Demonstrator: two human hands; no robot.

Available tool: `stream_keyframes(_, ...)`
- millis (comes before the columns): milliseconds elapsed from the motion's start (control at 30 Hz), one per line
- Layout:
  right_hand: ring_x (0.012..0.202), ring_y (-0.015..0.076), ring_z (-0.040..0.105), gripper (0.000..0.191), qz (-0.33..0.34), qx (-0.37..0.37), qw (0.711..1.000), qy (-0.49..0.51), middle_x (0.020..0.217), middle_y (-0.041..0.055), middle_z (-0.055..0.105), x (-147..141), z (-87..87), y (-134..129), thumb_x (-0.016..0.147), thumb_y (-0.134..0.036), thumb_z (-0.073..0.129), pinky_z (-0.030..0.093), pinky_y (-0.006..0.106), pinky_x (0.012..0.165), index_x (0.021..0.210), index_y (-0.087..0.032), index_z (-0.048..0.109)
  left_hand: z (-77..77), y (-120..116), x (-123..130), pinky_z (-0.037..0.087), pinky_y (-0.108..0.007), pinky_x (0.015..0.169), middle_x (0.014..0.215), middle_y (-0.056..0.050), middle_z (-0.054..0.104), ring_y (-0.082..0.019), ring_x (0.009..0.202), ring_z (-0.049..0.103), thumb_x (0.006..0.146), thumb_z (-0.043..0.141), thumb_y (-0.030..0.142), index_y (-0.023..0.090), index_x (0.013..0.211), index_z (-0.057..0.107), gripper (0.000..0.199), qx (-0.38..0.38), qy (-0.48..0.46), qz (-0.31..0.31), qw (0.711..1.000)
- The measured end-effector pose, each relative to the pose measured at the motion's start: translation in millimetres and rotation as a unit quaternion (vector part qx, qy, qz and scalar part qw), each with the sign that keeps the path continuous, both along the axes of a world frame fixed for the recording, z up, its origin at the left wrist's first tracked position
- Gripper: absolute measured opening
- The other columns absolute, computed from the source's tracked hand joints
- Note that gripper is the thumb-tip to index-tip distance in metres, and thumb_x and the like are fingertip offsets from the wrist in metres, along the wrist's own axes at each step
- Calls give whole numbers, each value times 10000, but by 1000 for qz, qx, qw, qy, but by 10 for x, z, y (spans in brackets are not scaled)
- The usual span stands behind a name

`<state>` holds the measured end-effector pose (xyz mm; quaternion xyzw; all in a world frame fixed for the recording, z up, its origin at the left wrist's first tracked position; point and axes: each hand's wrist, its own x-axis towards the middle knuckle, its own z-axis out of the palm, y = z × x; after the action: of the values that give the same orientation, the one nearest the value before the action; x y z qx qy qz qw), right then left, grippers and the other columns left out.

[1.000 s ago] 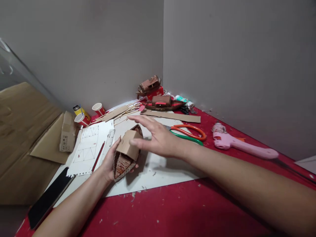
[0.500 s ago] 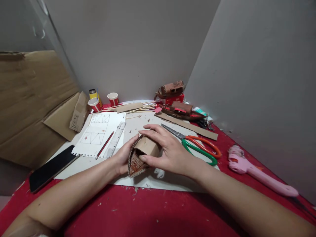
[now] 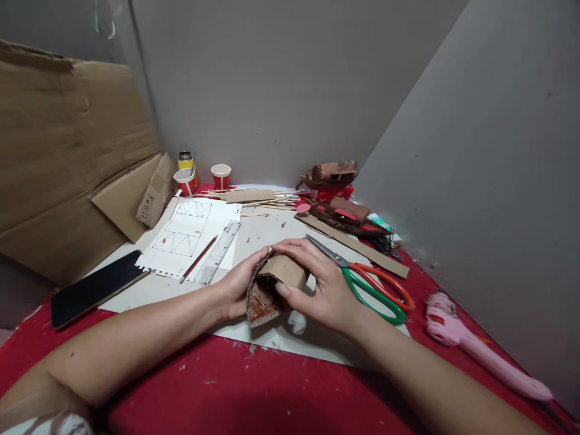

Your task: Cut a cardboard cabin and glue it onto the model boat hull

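Note:
Between my two hands is a small cardboard model boat (image 3: 265, 299), tilted, its inner side streaked reddish brown and its corrugated edge showing. A curved plain cardboard piece (image 3: 285, 272) arches over it like a roof. My left hand (image 3: 239, 287) grips the hull from the left, its fingers mostly hidden behind. My right hand (image 3: 324, 287) wraps the curved piece from the right, thumb on its near edge and fingertips over the top. Just right of that hand lie scissors (image 3: 362, 272) with orange and green handles.
A pink glue gun (image 3: 480, 350) lies far right. Two brown model boats (image 3: 330, 175) stand at the back beside wooden sticks (image 3: 258, 202). To the left are a phone (image 3: 97, 290), drawn paper (image 3: 181, 235), a pencil (image 3: 198, 260), a ruler (image 3: 220, 252), paper cups (image 3: 221, 176) and large cardboard (image 3: 77, 163).
The whole view has shifted and tilted slightly. Both hands keep hold of the boat and the curved piece, with hardly any change in grip.

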<state>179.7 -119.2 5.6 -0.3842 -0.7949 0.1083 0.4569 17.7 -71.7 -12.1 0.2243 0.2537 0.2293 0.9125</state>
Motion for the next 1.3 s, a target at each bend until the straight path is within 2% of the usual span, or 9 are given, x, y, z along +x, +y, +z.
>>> stream_keyframes(267,1090,284,606,438,-29,32,999,-11,1175,124,581,-8,29,-34,817,-281,662,541,493,919,1242,-247,563,24,1,-8,508,-313,656,772,-115,699,-223,697,642,905,567,484,72,1172,638,496,-14,39,0,999)
stream_keyframes(433,1093,288,614,428,-35,23,999,-26,1188,139,575,-13,-14,-27,839,-309,654,541,513,929,1251,-244,557,38,-2,-4,518,-302,614,715,-101,691,-210,626,640,916,547,481,78,1167,646,484,-11,40,8,999)
stream_keyframes(600,1318,362,479,698,-44,1,997,-70,1443,195,469,63,95,-71,838,-497,678,435,613,1043,1447,-253,438,74,43,-60,538,-311,568,721,-110,706,-214,581,656,901,545,523,65,1176,634,542,-14,38,-39,998)
stream_keyframes(667,1365,357,435,733,-47,24,998,-37,1485,175,453,118,213,-101,839,-560,662,402,610,1073,1470,-278,418,87,89,-99,549,-330,552,736,-130,716,-235,588,675,850,593,579,63,1153,636,600,-17,24,-65,997)
stream_keyframes(800,1255,282,540,424,-125,63,982,130,1329,113,610,263,447,-136,898,-447,625,439,505,1043,1278,-261,602,163,147,-169,524,-304,471,782,-171,741,-257,579,701,782,630,660,60,1087,654,674,17,31,-87,996)
stream_keyframes(900,1082,238,620,311,-170,-50,950,258,1166,83,687,369,471,-129,896,-443,604,488,437,954,1114,-231,669,263,104,-183,521,-295,463,785,-169,751,-255,575,706,798,603,674,59,1067,664,674,53,35,-81,995)
stream_keyframes(1033,913,223,659,346,-128,-201,925,297,1020,95,716,427,297,-125,883,-486,555,545,379,773,1000,-192,697,314,8,-156,575,-308,566,844,-162,764,-249,678,731,865,578,600,44,1116,655,615,57,34,-53,996)
stream_keyframes(1167,829,203,662,338,-87,-264,910,307,944,103,713,381,138,-141,905,-436,540,539,324,676,1019,-163,703,261,-3,-129,576,-334,516,828,-173,766,-275,660,732,873,569,601,39,1143,646,628,55,66,-18,996)
stream_keyframes(1300,802,175,638,334,-77,-294,898,317,1006,114,706,324,55,-129,929,-374,537,512,306,685,1121,-137,675,282,32,-95,590,-361,505,811,-154,769,-280,654,734,934,527,504,66,1204,620,523,58,100,71,991)
